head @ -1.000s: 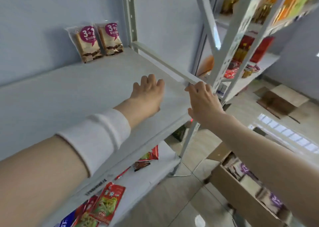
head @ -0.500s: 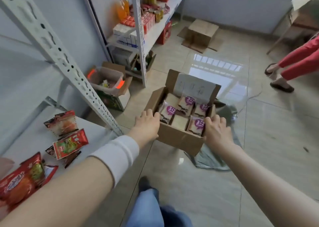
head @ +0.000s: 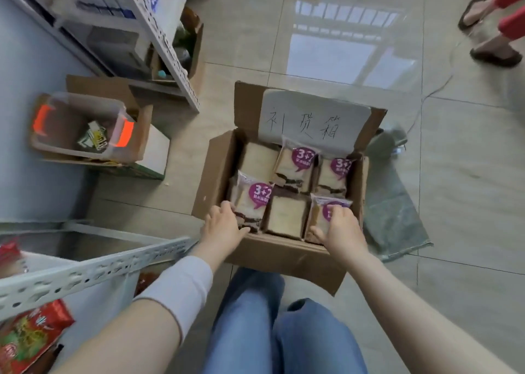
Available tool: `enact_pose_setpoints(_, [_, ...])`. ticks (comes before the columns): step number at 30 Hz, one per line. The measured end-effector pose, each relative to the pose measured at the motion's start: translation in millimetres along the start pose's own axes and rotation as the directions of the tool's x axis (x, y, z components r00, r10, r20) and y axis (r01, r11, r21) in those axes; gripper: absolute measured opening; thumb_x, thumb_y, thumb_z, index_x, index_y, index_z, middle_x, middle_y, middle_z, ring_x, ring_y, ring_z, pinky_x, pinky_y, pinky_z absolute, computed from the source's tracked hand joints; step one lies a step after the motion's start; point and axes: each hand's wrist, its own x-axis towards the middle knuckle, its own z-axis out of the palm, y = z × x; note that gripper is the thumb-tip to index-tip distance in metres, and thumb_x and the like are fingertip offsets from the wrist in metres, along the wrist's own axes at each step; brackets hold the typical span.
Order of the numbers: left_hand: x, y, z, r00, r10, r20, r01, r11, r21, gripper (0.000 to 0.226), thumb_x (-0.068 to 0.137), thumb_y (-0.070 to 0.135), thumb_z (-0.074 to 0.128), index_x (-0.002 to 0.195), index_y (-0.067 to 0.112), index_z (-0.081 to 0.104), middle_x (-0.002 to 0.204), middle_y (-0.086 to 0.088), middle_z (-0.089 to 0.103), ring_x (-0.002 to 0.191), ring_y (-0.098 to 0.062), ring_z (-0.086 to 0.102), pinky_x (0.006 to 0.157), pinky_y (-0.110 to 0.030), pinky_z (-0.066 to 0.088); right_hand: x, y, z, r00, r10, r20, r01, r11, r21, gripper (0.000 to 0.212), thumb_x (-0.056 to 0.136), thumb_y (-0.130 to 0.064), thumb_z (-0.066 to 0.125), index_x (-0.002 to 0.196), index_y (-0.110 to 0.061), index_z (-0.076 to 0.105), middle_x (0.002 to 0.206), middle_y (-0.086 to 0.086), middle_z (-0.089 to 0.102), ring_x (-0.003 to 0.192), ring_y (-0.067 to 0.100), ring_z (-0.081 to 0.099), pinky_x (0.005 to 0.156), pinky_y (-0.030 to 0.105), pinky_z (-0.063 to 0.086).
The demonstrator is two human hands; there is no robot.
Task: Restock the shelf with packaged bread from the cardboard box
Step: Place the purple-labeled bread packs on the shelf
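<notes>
Both my hands are down in the open cardboard box (head: 218, 174) on the floor in front of my knees. My left hand (head: 224, 227) rests on the lower end of the near-left bread packet (head: 254, 200), fingers curled over its edge, though I cannot tell whether they have actually closed on it. My right hand (head: 339, 226) lies on top of the near-right bread packet (head: 326, 208), fingers spread and bent over the wrapper; again a firm grip is not clear from here. The hands are apart, with one plain-faced packet (head: 287, 216) lying between them. Beyond my fingertips three more packets fill the far row, two showing the purple label (head: 304, 157) and one turned blank side up, so I judge at least six packets are left in the top layer; what lies beneath is hidden. Nothing is lifted yet. The shelf rail (head: 93, 268) runs to the left of my left forearm, and below it I see only red snack bags (head: 27, 334), no bread on the part of the shelf in view. By my reckoning the restocking has most of its work ahead: grasp these two, carry them up and left to the shelf, then come back for the rest.
</notes>
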Motion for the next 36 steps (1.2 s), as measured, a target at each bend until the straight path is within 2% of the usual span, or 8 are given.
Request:
enact_pose_setpoints(5, [69.4, -16.9, 46.4, 0.995, -0.061, -0.078, 0.048, 0.986, -0.161, 0.07, 0.078, 0.031, 0.071, 0.132, 0.011, 0.032, 0.136, -0.015, 0.041, 0.126, -0.03, 0.04, 0.102, -0.037, 0.034, 124.0, -19.7, 28.7, 0.995, 0.097, 0.005, -0.092, 0.93, 0.355, 0.07, 0.082, -0.04, 0.065, 0.135, -0.003, 0.038, 0.13, 0.015, 0.051, 0.119, 0.029, 0.05, 0.095, 0.038, 0.044])
enact_pose_setpoints(8, [84.8, -28.2, 66.1, 0.993, -0.033, -0.116, 0.009, 0.98, -0.201, 0.069, 0.075, 0.024, 0.074, 0.129, 0.007, 0.036, 0.131, -0.015, 0.045, 0.125, -0.027, 0.039, 0.102, -0.035, 0.034, 172.9, -26.2, 51.6, 0.993, 0.109, 0.036, -0.114, 0.914, 0.39, 0.057, 0.079, -0.038, 0.068, 0.12, -0.003, 0.05, 0.116, 0.013, 0.06, 0.104, 0.028, 0.057, 0.083, 0.035, 0.048])
enact_pose_setpoints(13, [94.9, -31.6, 75.3, 0.989, -0.079, -0.126, 0.041, 0.958, -0.283, 0.067, 0.07, 0.025, 0.078, 0.123, 0.006, 0.043, 0.125, -0.011, 0.046, 0.113, -0.024, 0.049, 0.094, -0.033, 0.039, 198.7, -23.9, 71.6, 0.98, 0.183, 0.079, -0.199, 0.867, 0.457, 0.066, 0.07, -0.036, 0.078, 0.122, -0.007, 0.048, 0.118, 0.008, 0.06, 0.107, 0.025, 0.057, 0.087, 0.034, 0.048])
enact_pose_setpoints(19, [99.9, -33.3, 65.9, 0.996, -0.079, 0.04, 0.088, 0.912, -0.4, 0.049, 0.073, 0.026, 0.077, 0.113, 0.012, 0.052, 0.117, -0.005, 0.056, 0.1, -0.019, 0.054, 0.082, -0.027, 0.041, 191.7, -19.4, 60.7, 0.987, 0.084, 0.135, -0.15, 0.775, 0.613, 0.04, 0.069, -0.032, 0.079, 0.1, -0.021, 0.057, 0.083, -0.015, 0.059, 0.071, -0.003, 0.053, 0.047, 0.007, 0.036])
enact_pose_setpoints(24, [90.0, -38.6, 54.0, 0.999, -0.049, 0.012, 0.048, 0.856, -0.515, 0.034, 0.075, 0.024, 0.075, 0.101, 0.017, 0.054, 0.107, -0.003, 0.059, 0.096, -0.017, 0.055, 0.077, -0.027, 0.043, 175.4, -16.1, 44.7, 0.998, 0.05, 0.037, -0.061, 0.707, 0.705, 0.055, 0.071, -0.029, 0.077, 0.119, -0.016, 0.054, 0.099, -0.012, 0.062, 0.088, 0.004, 0.058, 0.068, 0.016, 0.042])
enact_pose_setpoints(28, [62.6, -41.5, 36.7, 0.996, -0.067, -0.061, 0.013, 0.768, -0.641, 0.032, 0.074, 0.025, 0.076, 0.095, 0.02, 0.053, 0.089, 0.011, 0.063, 0.086, -0.011, 0.058, 0.074, -0.025, 0.045, 146.1, -9.2, 23.0, 0.999, 0.011, 0.037, -0.034, 0.689, 0.724, 0.041, 0.073, -0.029, 0.076, 0.109, -0.022, 0.058, 0.101, -0.01, 0.066, 0.095, 0.007, 0.062, 0.079, 0.029, 0.051])
enact_pose_setpoints(31, [26.7, -46.4, 20.2, 0.985, -0.12, -0.126, -0.005, 0.701, -0.713, 0.033, 0.073, 0.027, 0.076, 0.095, 0.02, 0.052, 0.091, 0.009, 0.063, 0.088, -0.014, 0.06, 0.077, -0.03, 0.048, 109.7, -4.7, 3.0, 0.994, -0.043, 0.099, -0.048, 0.645, 0.763, 0.033, 0.075, -0.026, 0.075, 0.104, -0.02, 0.06, 0.103, -0.003, 0.069, 0.096, 0.016, 0.067, 0.08, 0.035, 0.056])
enact_pose_setpoints(36, [-72.1, -61.2, -8.0, 0.929, -0.226, -0.294, -0.136, 0.531, -0.837, 0.025, 0.073, 0.026, 0.076, 0.082, 0.035, 0.055, 0.088, 0.012, 0.067, 0.082, -0.007, 0.063, 0.069, -0.024, 0.046, 24.8, -6.1, -32.9, 0.962, -0.237, 0.137, 0.052, 0.651, 0.758, 0.024, 0.081, -0.014, 0.069, 0.103, -0.016, 0.061, 0.101, 0.002, 0.071, 0.084, 0.012, 0.071, 0.066, 0.023, 0.058])
